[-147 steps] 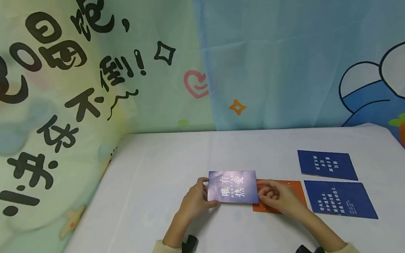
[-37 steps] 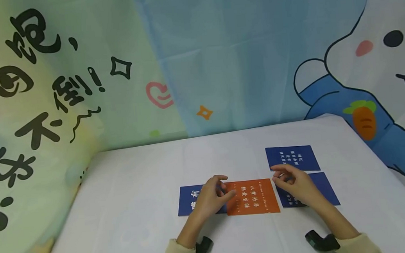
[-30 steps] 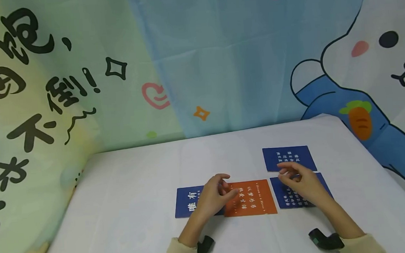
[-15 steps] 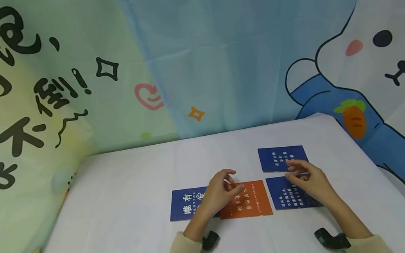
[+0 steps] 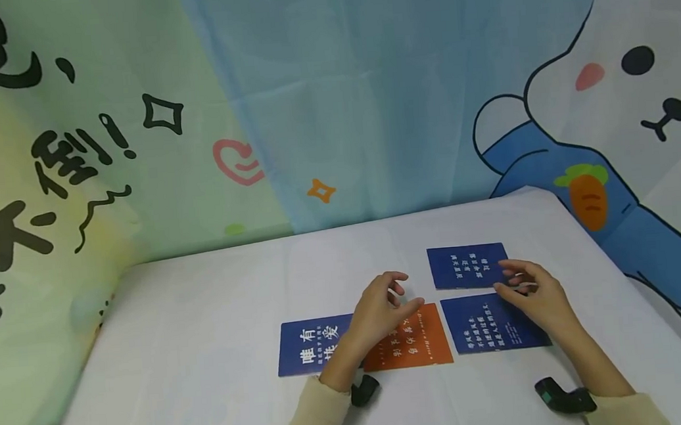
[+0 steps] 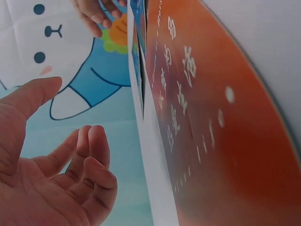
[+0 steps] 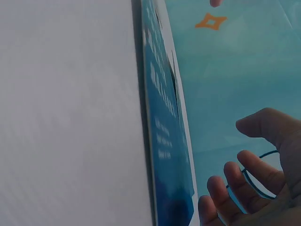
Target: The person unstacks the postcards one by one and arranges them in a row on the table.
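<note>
My left hand (image 5: 383, 308) hovers over the orange card (image 5: 423, 342), thumb and fingers apart, holding nothing. In the left wrist view the same orange card (image 6: 211, 113) lies well clear of the loosely bent fingers (image 6: 99, 146). To its left is a blue card (image 5: 308, 346) with large white characters, its right part hidden behind the left hand. My right hand (image 5: 538, 294) is above a blue card (image 5: 485, 327) with rows of white text, also holding nothing. Behind that lies another blue card (image 5: 465, 266), near the right fingertips. The right wrist view shows the right hand (image 7: 258, 174) apart from the cards.
A white cloth covers the table (image 5: 207, 340). Behind it hangs a printed curtain (image 5: 357, 106) with a cartoon bear and a carrot. Black wrist devices show at the left wrist (image 5: 365, 390) and the right wrist (image 5: 563, 396).
Earlier the left hand held the large-character card over the orange one; now it lies flat at the left, released. Both hands have since drifted right over the cards. The head view has turned right.
</note>
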`<action>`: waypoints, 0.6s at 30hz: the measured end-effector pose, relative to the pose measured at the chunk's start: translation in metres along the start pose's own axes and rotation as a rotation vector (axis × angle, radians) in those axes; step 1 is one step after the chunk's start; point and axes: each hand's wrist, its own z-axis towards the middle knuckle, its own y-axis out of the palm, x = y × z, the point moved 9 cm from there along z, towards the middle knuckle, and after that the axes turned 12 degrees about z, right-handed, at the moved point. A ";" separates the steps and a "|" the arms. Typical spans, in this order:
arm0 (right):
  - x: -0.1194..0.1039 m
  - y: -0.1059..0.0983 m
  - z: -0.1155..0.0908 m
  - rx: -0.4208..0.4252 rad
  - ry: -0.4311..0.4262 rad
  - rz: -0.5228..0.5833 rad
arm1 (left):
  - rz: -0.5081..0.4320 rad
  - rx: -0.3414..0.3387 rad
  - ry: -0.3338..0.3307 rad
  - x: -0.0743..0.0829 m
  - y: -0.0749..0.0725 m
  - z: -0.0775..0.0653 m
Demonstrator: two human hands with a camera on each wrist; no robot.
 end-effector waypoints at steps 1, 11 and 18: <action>0.001 -0.001 0.001 0.001 0.007 -0.008 | -0.006 -0.006 -0.006 0.001 0.001 0.002; 0.018 -0.012 0.009 0.009 0.099 -0.014 | -0.016 -0.023 -0.025 0.007 0.019 0.026; 0.031 -0.011 0.015 -0.006 0.158 -0.015 | -0.017 -0.044 -0.058 0.002 0.032 0.037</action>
